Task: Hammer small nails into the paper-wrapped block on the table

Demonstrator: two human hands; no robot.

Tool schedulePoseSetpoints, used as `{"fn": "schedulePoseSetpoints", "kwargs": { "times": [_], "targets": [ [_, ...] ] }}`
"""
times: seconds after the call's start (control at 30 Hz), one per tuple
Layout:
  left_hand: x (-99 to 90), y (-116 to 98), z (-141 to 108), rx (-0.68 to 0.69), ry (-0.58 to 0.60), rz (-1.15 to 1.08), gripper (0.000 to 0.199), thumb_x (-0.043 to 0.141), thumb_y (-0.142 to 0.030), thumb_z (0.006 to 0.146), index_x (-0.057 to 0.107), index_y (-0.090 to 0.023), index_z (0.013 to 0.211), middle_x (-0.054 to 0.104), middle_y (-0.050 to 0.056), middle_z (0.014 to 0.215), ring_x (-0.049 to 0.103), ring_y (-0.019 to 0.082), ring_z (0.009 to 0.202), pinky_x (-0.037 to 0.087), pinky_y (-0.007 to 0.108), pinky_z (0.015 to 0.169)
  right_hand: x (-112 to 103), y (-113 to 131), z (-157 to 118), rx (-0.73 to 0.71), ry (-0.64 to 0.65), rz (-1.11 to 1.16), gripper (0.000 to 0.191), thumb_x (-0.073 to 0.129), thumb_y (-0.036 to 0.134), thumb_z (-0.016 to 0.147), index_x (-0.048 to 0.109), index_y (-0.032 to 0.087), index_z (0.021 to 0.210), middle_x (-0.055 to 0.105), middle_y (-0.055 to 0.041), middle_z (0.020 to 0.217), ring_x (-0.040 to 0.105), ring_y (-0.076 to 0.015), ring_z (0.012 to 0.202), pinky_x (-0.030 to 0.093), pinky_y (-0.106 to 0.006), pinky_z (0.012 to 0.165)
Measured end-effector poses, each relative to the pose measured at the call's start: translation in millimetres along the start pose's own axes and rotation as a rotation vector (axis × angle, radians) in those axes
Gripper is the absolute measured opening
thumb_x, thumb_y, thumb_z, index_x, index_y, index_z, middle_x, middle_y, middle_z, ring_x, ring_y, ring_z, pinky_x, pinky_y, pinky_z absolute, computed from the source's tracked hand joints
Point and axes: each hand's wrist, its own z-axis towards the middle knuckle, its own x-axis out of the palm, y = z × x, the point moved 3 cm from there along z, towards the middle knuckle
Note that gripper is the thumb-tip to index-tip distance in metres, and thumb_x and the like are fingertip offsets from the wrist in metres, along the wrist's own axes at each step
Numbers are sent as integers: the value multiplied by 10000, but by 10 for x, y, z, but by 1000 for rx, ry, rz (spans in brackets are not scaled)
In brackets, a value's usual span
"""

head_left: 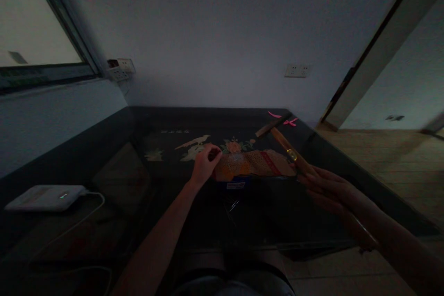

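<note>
On the dark table [277,215], a patterned slab [255,165] lies at twelve o'clock; at its two, the hammer [285,144], clamped in my right hand [329,187]; at its nine, my left hand [204,166] curls, fingertips pinching or apart, I can't tell.

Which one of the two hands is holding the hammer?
The right hand, which grips the hammer raised over the table. The left hand has no hammer; it is curled at the left end of the patterned piece.
</note>
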Motion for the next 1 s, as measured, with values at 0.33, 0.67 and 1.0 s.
{"fn": "schedulePoseSetpoints", "kwargs": {
  "times": [0.33,0.67,1.0],
  "targets": [
    [16,68,-42,-21,-1,-46,82,584,-226,787,608,-162,832,676,45,824,648,154,728,531,279,693,538,16,186,43,209,-97,618,674,329,755,424,169,1297,402,112,524,280,3,266,208,-130,272],
    [23,48,-70,-100,-22,-49,87,608,-250,764,615,-164,754,679,33,753,652,171,704,528,294,680,824,16,236,2,171,-449,544,614,360,789,459,156,1269,451,107,475,326,-25,283,216,-130,285],
    [43,65,-93,-127,-49,-53,79,618,-242,757,630,-165,744,684,31,753,650,166,703,525,290,685,904,6,191,18,113,-407,596,613,339,763,426,146,1295,454,108,486,310,-30,286,231,-140,280]
  ]
}}
